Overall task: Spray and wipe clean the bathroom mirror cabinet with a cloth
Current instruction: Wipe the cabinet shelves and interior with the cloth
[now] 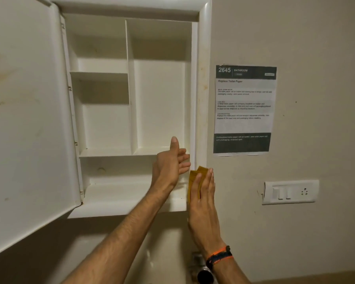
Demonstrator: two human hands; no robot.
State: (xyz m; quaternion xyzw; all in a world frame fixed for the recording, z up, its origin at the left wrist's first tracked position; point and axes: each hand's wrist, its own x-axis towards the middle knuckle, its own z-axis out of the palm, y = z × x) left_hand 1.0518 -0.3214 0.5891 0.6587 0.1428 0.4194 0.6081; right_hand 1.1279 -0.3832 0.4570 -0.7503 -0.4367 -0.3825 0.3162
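The white mirror cabinet (203,89) hangs on the wall with its door (29,119) swung open to the left, showing bare white shelves. My right hand (203,197) presses a folded yellow cloth (194,181) flat against the cabinet's outer right side, near the bottom corner, fingers straight. My left hand (170,162) reaches into the lower right of the cabinet with relaxed fingers at the shelf edge, thumb up, holding nothing. No spray bottle is in view.
A printed sheet (244,109) is stuck to the wall right of the cabinet. A white switch and socket plate (290,191) sits lower right. A metal tap (201,271) shows below, under my right wrist. The door's inner face has brownish stains.
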